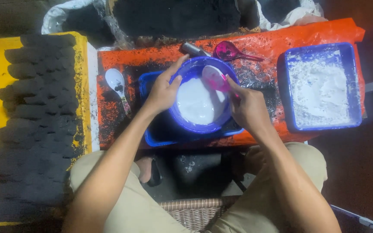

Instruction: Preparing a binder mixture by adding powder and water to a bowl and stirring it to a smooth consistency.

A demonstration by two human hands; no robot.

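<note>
Orange soot-streaked sheet [324, 32] underlies blue bowl [201, 97] of white liquid; left hand [162, 92] clasps its left rim; right hand [247, 108] pinches pink spoon [216, 77] (handle toward wrist, scoop angled up-left) over the bowl.

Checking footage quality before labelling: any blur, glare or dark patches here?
Head view: pink plastic spoon in right hand smeared by motion blur; left hand on round blue bowl fairly sharp; orange sheet slightly glossy; frame edges dark.

- My left hand [162, 92] grips the blue bowl [201, 125] rim.
- My right hand [248, 108] holds a pink spoon [214, 77] over white paste [197, 103].
</note>
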